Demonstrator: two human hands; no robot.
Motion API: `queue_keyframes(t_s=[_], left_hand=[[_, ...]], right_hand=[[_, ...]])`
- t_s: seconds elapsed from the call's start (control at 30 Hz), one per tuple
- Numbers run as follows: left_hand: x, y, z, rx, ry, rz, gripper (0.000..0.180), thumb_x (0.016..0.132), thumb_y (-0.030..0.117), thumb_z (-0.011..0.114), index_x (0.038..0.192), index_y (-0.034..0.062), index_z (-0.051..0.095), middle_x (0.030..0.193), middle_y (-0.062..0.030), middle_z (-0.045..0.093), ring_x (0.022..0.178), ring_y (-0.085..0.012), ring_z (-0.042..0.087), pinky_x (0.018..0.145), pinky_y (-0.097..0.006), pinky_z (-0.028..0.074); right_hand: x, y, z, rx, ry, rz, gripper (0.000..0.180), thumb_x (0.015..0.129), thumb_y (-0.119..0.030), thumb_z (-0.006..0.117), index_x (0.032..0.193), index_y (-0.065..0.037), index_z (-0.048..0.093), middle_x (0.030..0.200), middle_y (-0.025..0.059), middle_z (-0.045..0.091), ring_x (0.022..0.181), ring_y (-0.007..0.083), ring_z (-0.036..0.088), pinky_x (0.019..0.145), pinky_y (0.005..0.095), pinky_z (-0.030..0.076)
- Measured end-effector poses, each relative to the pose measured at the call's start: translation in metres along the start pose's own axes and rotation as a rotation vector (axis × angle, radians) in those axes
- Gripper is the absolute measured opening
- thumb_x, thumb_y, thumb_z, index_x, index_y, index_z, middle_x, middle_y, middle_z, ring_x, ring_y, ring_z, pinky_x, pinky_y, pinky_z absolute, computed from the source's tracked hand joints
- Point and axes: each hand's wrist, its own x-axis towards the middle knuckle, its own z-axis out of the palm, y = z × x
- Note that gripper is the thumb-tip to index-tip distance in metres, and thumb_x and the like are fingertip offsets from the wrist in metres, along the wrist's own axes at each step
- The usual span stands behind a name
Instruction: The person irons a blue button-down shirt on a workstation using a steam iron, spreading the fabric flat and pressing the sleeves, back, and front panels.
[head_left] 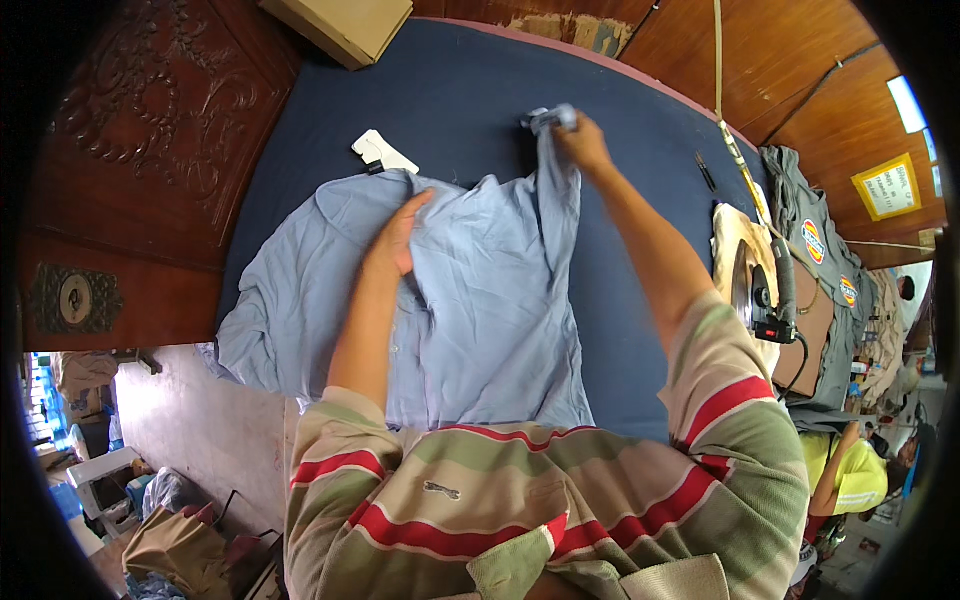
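On the dark blue padded table (640,300) lies a light blue shirt (490,310). Left hand (395,240) presses flat, fingers spread, on it; right hand (582,142) pinches its sleeve end. Nearby: a white tag (382,152), a cardboard box (345,25), and an iron (755,290) at the right.

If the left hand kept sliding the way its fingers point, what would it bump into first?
Probably the shirt's collar fold: the left hand lies flat on the light blue shirt, fingers pointing up-right. Beyond that, only bare navy table cover.
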Motion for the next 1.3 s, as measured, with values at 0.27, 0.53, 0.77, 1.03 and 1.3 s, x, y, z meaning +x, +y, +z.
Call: queue_keyframes(t_s=[0.27, 0.53, 0.77, 1.03, 1.3], left_hand=[[-0.129, 0.045, 0.007, 0.394, 0.531, 0.846, 0.057, 0.086, 0.044, 0.057, 0.121, -0.0013, 0.051, 0.118, -0.0115, 0.055, 0.109, -0.0205, 0.051, 0.096, -0.032, 0.036], [-0.239, 0.009, 0.060, 0.186, 0.381, 1.258, 0.044, 0.094, 0.029, 0.048, 0.127, -0.0007, 0.046, 0.127, -0.0112, 0.049, 0.115, -0.0205, 0.047, 0.099, -0.033, 0.035], [-0.302, -0.037, 0.085, -0.107, 0.005, 1.102, 0.042, 0.091, 0.021, 0.051, 0.131, 0.0113, 0.042, 0.124, -0.0064, 0.053, 0.114, -0.0225, 0.050, 0.098, -0.039, 0.039], [-0.358, -0.073, 0.106, -0.052, 0.002, 1.331, 0.031, 0.085, 0.003, 0.054, 0.114, 0.0122, 0.051, 0.113, -0.0022, 0.057, 0.105, -0.0171, 0.054, 0.094, -0.034, 0.043], [-0.375, -0.069, 0.204, 0.298, -0.199, 1.479, 0.058, 0.082, -0.002, 0.055, 0.136, 0.0103, 0.035, 0.119, -0.0115, 0.055, 0.108, -0.0165, 0.054, 0.096, -0.031, 0.043]], right_hand=[[-0.108, -0.009, -0.197, 0.484, 0.346, -0.229, 0.028, 0.089, -0.020, 0.052, 0.112, -0.003, 0.057, 0.099, 0.0012, 0.058, 0.093, 0.0107, 0.051, 0.086, 0.0239, 0.038], [-0.210, -0.027, -0.271, 0.742, 0.259, -0.473, 0.013, 0.091, -0.010, 0.051, 0.101, -0.005, 0.056, 0.090, -0.0038, 0.054, 0.085, 0.0046, 0.047, 0.078, 0.0189, 0.036], [-0.257, -0.023, -0.321, 1.232, -0.116, -0.403, 0.028, 0.092, -0.020, 0.041, 0.113, -0.004, 0.052, 0.112, 0.0074, 0.057, 0.106, 0.0204, 0.052, 0.095, 0.0346, 0.038], [-0.350, -0.003, -0.295, 1.724, -0.368, -0.220, 0.050, 0.084, -0.038, 0.052, 0.120, -0.003, 0.048, 0.124, 0.0154, 0.050, 0.117, 0.0325, 0.046, 0.100, 0.0446, 0.036], [-0.454, -0.008, -0.145, 0.928, -1.261, 0.189, 0.076, 0.080, -0.048, 0.063, 0.137, -0.007, 0.033, 0.114, 0.0152, 0.055, 0.107, 0.0222, 0.052, 0.099, 0.0344, 0.030]])
